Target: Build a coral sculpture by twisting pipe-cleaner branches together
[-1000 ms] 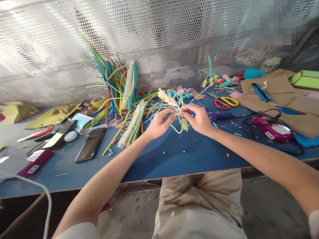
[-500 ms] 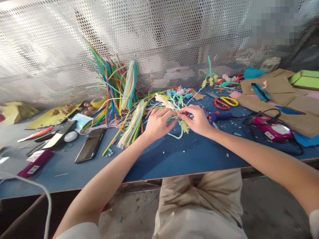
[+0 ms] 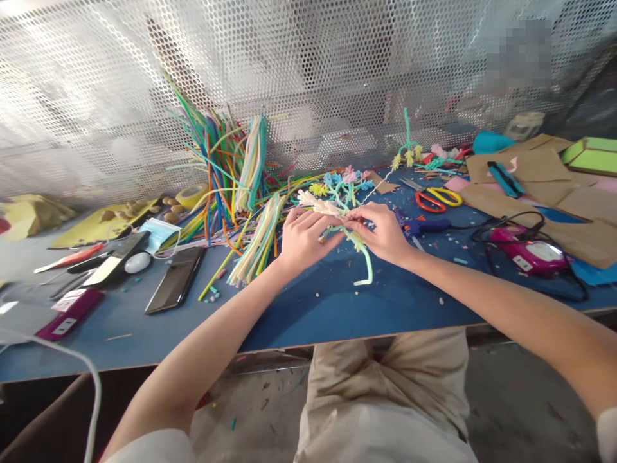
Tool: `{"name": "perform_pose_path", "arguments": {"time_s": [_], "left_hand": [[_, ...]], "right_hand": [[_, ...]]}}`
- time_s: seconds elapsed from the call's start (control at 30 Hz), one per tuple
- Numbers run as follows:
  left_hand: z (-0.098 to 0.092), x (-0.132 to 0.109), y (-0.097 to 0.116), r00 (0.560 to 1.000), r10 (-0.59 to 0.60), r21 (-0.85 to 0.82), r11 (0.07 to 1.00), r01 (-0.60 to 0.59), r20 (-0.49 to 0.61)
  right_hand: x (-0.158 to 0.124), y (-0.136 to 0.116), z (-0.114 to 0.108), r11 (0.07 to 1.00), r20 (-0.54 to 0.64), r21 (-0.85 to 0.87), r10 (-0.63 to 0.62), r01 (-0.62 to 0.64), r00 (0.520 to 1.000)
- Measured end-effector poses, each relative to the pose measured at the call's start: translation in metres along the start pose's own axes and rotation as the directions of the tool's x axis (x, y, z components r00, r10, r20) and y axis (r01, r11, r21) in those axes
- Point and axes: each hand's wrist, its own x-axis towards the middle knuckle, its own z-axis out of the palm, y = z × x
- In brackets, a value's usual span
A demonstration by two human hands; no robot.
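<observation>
My left hand (image 3: 308, 236) and my right hand (image 3: 382, 233) meet above the table, fingers pinched together on a pipe-cleaner flower (image 3: 318, 203) with a cream head. Its pale green stem (image 3: 368, 262) hangs below the fingers and bends at the end. The exact grip point is hidden by the fingertips. Just beyond the hands lie blue, pink and yellow pipe-cleaner flowers (image 3: 349, 175). A thin twisted string (image 3: 378, 186) slants from the fingers toward a yellow-and-green pipe-cleaner piece (image 3: 409, 154) at the back.
Left of my hands are pipe-cleaner bundles (image 3: 258, 241), a phone (image 3: 174, 281) and a face mask (image 3: 159, 235). On the right lie a blue glue gun (image 3: 427, 226), scissors (image 3: 431, 200), a magenta power strip (image 3: 529, 249) with cable, and cardboard pieces (image 3: 540, 173). A perforated metal screen (image 3: 337, 77) stands behind.
The flower has turned in my fingers: its cream head shifted left and lower, and the stem swung from a loop on the left to hanging at the right. Both hands stay nearly in place.
</observation>
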Motion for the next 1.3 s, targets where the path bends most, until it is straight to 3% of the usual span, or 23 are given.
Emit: {"name": "perform_pose_path", "arguments": {"time_s": [0.2, 0.37, 0.63, 0.77, 0.9, 1.03, 1.13, 1.3], "left_hand": [[0.001, -0.001, 0.003, 0.998, -0.06, -0.043, 0.997, 0.06, 0.0], [0.004, -0.003, 0.001, 0.999, -0.045, -0.063, 0.997, 0.044, -0.015], [0.006, -0.002, 0.012, 0.97, -0.241, -0.219, 0.947, 0.234, -0.006], [0.005, 0.0, 0.015, 0.948, -0.316, -0.369, 0.878, 0.304, 0.031], [0.006, 0.001, 0.014, 0.886, -0.421, -0.543, 0.706, 0.454, 0.193], [0.009, 0.001, 0.011, 0.86, -0.407, -0.657, 0.563, 0.502, 0.308], [0.012, 0.001, 0.011, 0.863, -0.376, -0.668, 0.551, 0.501, 0.338], [0.017, -0.001, 0.01, 0.869, -0.4, -0.661, 0.572, 0.485, 0.292]], "right_hand": [[-0.001, 0.0, 0.0, 0.998, -0.012, -0.062, -0.031, 0.03, 0.999], [-0.002, 0.0, 0.0, 0.997, -0.005, -0.069, -0.037, 0.037, 0.999], [-0.003, -0.003, 0.0, 0.994, -0.066, -0.1, -0.042, 0.035, 0.997], [-0.004, -0.003, 0.001, 0.994, -0.07, -0.105, -0.052, 0.045, 0.996], [-0.005, -0.004, 0.002, 0.995, -0.071, -0.069, -0.083, 0.078, 0.994], [-0.004, -0.005, 0.002, 0.995, -0.044, -0.051, -0.087, 0.084, 0.995], [-0.004, -0.004, 0.001, 0.995, -0.027, -0.066, -0.074, 0.072, 0.997], [-0.003, 0.001, 0.002, 0.998, -0.077, -0.054, -0.047, 0.043, 0.996]]}}
